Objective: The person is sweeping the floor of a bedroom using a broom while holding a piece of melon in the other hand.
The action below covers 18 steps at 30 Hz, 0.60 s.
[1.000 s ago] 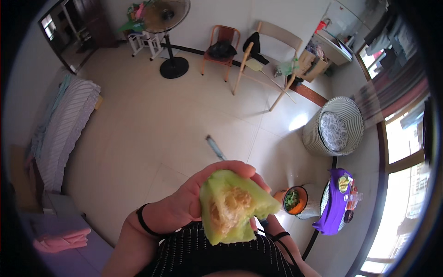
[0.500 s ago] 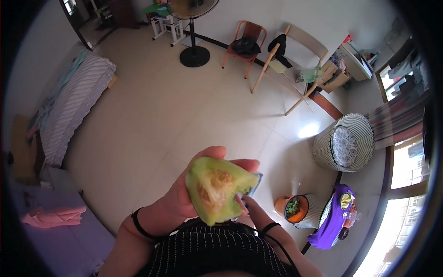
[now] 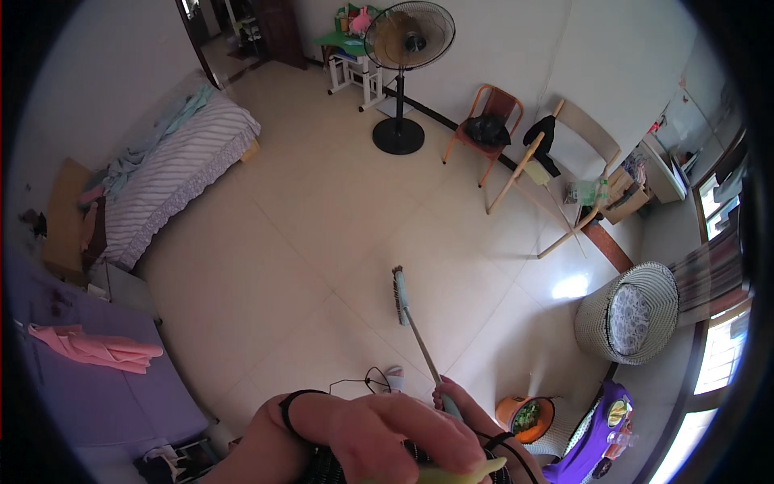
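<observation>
My left hand (image 3: 395, 431), close to the camera at the lower edge, is wrapped round a piece of melon. Only a pale yellow-green strip of the melon (image 3: 463, 474) shows below the fingers. My right hand (image 3: 455, 397) is closed round the grey handle of a long-handled brush (image 3: 422, 347). Its pole slants forward and left to a narrow bristled head (image 3: 401, 296), seen against the floor. Whether the bristles touch the floor I cannot tell. A foot in a light slipper (image 3: 393, 377) shows beyond my left hand.
An orange bin (image 3: 505, 413) with green scraps and a purple-covered table (image 3: 592, 436) stand at the right. Beyond are a woven basket (image 3: 590, 329), a folding chair (image 3: 516, 179), a red chair (image 3: 500, 105) and a fan (image 3: 398, 139). At left stand a bed (image 3: 173, 161) and purple-covered furniture (image 3: 105, 403).
My left hand with the melon has moved down and nearer the camera. My right hand has come away from the melon, and the brush now shows. The view has tilted and shifted left.
</observation>
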Tool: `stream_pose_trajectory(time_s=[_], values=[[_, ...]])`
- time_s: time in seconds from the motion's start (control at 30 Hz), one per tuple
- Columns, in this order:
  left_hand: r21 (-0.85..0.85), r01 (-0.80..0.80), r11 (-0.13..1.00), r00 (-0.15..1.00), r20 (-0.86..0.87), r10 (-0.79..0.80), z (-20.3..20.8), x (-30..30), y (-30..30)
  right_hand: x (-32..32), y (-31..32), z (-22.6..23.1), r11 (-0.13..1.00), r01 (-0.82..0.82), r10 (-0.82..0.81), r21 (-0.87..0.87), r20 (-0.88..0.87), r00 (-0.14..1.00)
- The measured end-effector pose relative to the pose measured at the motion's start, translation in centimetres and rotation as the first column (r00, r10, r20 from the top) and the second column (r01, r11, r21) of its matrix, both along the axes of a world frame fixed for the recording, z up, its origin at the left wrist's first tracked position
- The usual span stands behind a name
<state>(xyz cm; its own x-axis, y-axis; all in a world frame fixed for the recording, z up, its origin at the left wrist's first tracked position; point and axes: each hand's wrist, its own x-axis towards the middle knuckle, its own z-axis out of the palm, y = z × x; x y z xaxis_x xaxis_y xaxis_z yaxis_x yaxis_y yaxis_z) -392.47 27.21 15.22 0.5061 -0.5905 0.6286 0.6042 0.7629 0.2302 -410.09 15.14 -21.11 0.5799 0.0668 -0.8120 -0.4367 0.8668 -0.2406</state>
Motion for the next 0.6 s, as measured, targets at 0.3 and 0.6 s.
stream_pose_trajectory(time_s=[0.3, 0.6], values=[[-0.14, -0.067, 0.988, 0.934, 0.338, 0.111, 0.4, 2.0, 0.8, -0.6, 0.9, 0.2, 0.998, 0.043, -0.039, 0.047, -0.089, 0.995], [-0.971, -0.014, -0.239, -0.985, -0.027, 0.168, -3.1, 3.3, 3.6, -4.5, 1.7, -1.5, 0.996, 0.09, -0.085, 0.012, -0.197, 0.977]])
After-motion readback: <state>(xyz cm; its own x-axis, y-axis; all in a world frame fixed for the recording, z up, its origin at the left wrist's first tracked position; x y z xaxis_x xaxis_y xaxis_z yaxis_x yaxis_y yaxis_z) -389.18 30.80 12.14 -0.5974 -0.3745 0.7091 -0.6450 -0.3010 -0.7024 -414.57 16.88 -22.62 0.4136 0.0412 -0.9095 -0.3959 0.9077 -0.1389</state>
